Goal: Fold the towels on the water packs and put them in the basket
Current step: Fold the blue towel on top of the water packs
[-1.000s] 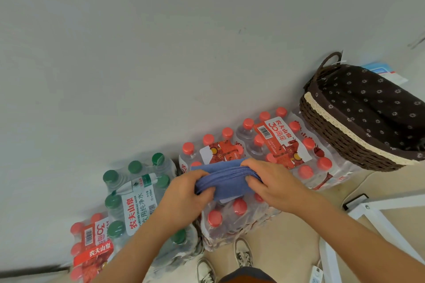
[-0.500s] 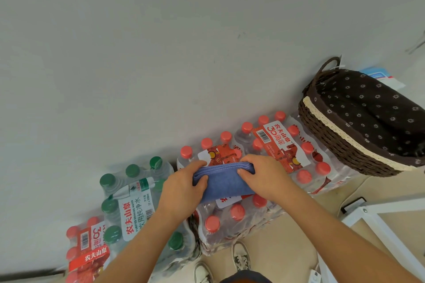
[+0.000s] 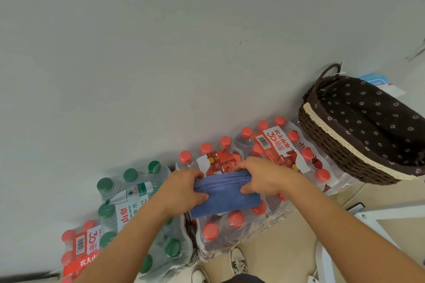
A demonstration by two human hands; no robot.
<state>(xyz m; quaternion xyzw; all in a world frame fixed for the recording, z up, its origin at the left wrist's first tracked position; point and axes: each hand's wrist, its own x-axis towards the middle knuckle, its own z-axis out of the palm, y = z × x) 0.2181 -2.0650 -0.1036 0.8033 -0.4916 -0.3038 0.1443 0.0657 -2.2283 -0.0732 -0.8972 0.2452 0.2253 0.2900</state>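
A folded blue towel (image 3: 226,197) lies on top of a shrink-wrapped pack of red-capped water bottles (image 3: 230,230). My left hand (image 3: 184,188) grips the towel's left end, with the thumb over its near side. The towel's right end is held by my right hand (image 3: 264,174), fingers curled over the bunched far edge. A dark brown woven basket (image 3: 331,135) with a flower-print fabric lining and a cream lace trim stands to the right, tilted on another red-capped pack (image 3: 296,151). Its inside shows only the lining.
A pack of green-capped bottles (image 3: 138,209) stands to the left, and one more red-capped pack (image 3: 78,248) sits at the lower left. A plain wall rises behind everything. A white frame (image 3: 377,225) stands at the lower right. My shoes (image 3: 238,262) show on the beige floor.
Both hands have shifted on the towel, which is now flatter and wider on the pack; its far edge is bunched under my right fingers. The camera view has moved slightly.
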